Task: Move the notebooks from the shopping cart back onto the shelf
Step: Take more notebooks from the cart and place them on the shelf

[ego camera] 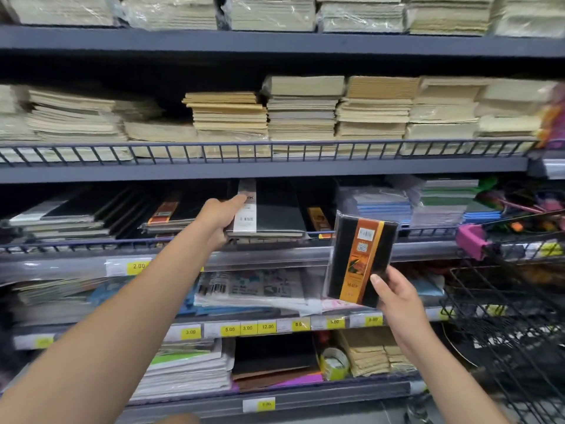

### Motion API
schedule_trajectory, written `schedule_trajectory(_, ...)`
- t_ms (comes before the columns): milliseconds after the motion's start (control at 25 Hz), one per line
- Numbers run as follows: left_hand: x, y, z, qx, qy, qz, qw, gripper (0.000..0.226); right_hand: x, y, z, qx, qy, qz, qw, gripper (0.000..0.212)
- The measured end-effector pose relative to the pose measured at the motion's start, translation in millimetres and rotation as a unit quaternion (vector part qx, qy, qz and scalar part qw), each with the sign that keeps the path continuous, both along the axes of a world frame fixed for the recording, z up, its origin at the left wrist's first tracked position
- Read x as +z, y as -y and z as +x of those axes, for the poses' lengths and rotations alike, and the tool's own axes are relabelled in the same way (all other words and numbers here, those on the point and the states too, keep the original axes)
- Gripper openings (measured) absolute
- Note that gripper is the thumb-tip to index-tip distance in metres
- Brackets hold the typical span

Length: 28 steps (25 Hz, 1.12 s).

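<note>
I am facing the dark metal shelf [275, 171], its thin wire rail [275, 144] edging each tier. The black wire shopping cart [504, 316] is standing at the right. My left hand [220, 214] is pinching the near-left edge of a matte black white-banded notebook [275, 209] that is lying flat on the shelf. My right hand [397, 298] is gripping the bottom corner of a glossy, plastic-wrapped orange-banded notebook [360, 258], holding it upright in open air nearer me.

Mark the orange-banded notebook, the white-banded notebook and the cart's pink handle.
orange-banded notebook [362, 258]: head view, on its orange band.
white-banded notebook [275, 209]: head view, on its dark cover.
cart's pink handle [472, 240]: head view, on its middle.
</note>
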<state>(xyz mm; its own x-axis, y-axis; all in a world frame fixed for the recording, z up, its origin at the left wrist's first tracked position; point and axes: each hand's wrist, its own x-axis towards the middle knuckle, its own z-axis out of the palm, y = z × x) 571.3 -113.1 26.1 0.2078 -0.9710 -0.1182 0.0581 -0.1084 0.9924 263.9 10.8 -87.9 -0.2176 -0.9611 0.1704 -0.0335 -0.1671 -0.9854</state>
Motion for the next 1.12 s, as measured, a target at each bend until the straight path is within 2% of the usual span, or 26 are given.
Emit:
schedule_trajectory(80, 2.7, 23.9, -1.5, -0.003, 0.008, 0.007, 1.000, 0.037, -0.5, -4.8, -0.8, -0.005, -0.011, 0.004, 1.000, 0.027)
schedule_trajectory(200, -14.5, 73.2, 5.2, 0.007, 0.012, 0.014, 1.000, 0.066, -0.5, -9.6, -1.9, -0.008, -0.023, 0.009, 1.000, 0.025)
schedule_trajectory(240, -25.6, 95.4, 8.9, 0.007, 0.019, 0.012, 1.000, 0.070, 0.3, -10.7, -2.0, -0.011, -0.028, 0.014, 0.999, 0.025)
schedule_trajectory(400, -21.9, 82.4, -5.5, 0.030, 0.115, 0.013, 0.993, 0.062, 2.4, -12.1, -2.3, -0.015, -0.036, 0.018, 0.999, 0.024)
schedule_trajectory(600, -30.0, 91.6, -4.7, 0.000, 0.237, 0.023, 0.971, 0.061, 1.3, -13.1, -1.1, -0.010, -0.046, 0.017, 0.999, 0.025)
schedule_trajectory(680, -30.6, 92.2, -3.7, -0.013, 0.314, 0.043, 0.948, 0.060, 1.9, -14.7, -1.2, -0.011, -0.048, 0.016, 0.999, 0.025)
schedule_trajectory(760, -28.3, 91.1, -4.4, -0.021, 0.412, 0.045, 0.910, 0.056, 4.3, -16.8, -0.8, -0.010, -0.046, 0.017, 0.999, 0.024)
schedule_trajectory(880, -15.5, 86.6, -8.1, -0.016, 0.587, 0.043, 0.808, 0.054, 8.0, -18.7, -1.3, -0.010, -0.053, 0.016, 0.998, 0.024)
schedule_trajectory(960, -4.2, 73.4, -15.9, -0.032, 0.644, 0.027, 0.764, 0.053, 10.4, -19.7, -1.7, -0.004, -0.067, 0.019, 0.998, 0.025)
schedule_trajectory(1040, 3.7, 51.2, -28.8, -0.083, 0.655, -0.041, 0.750, 0.050, 14.3, -21.3, -3.5, 0.007, -0.089, 0.020, 0.996, 0.026)
schedule_trajectory(1120, 6.7, 26.3, -46.0, -0.162, 0.597, -0.141, 0.773, 0.044, 18.6, -20.7, -7.9, 0.023, -0.125, 0.019, 0.992, 0.028)
